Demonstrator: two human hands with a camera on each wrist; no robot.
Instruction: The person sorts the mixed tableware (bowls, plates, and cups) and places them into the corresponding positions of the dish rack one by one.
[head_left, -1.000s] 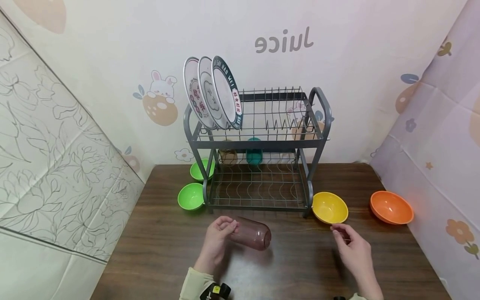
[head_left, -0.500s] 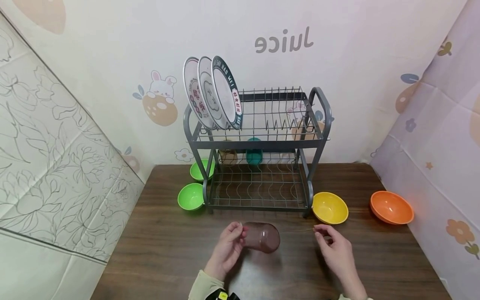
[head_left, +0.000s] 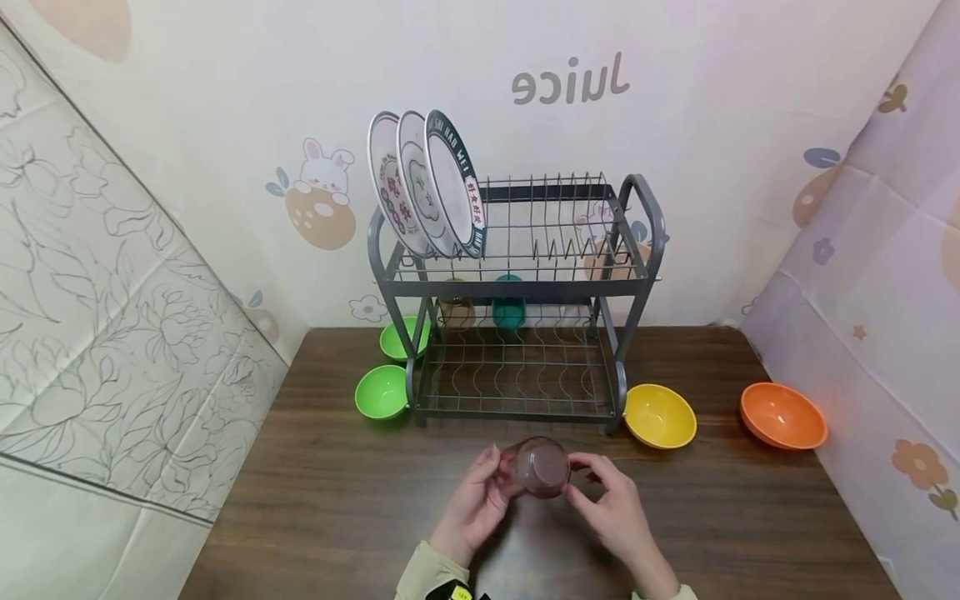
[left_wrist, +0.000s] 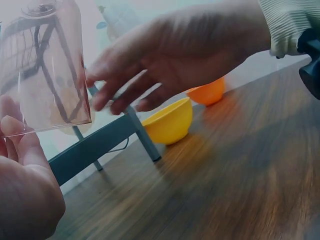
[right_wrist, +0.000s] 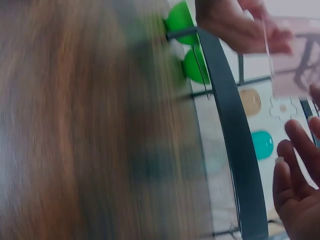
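A see-through plum-coloured cup (head_left: 543, 468) is held off the table in front of the rack, its round base turned toward the head camera. My left hand (head_left: 477, 503) grips it near the open end; in the left wrist view, the fingers of this hand (left_wrist: 25, 185) lie against the cup's rim. At the cup's other side is my right hand (head_left: 611, 508), thumb and forefinger right at the base. The right wrist view shows this hand's fingers (right_wrist: 295, 170) spread and loosely bent beside the cup (right_wrist: 295, 60).
Behind the hands stands a two-tier dish rack (head_left: 517, 287). Three plates (head_left: 453, 183) lean in its top tier; a brown cup (head_left: 456, 312) and a teal cup (head_left: 508, 312) show at its lower back. Green bowls (head_left: 381, 393) sit left, a yellow bowl (head_left: 660, 417) and an orange bowl (head_left: 783, 415) right.
My left hand has moved right with the cup and turned it so the base faces the head camera. My right hand has come left, from beside the yellow bowl to the cup.
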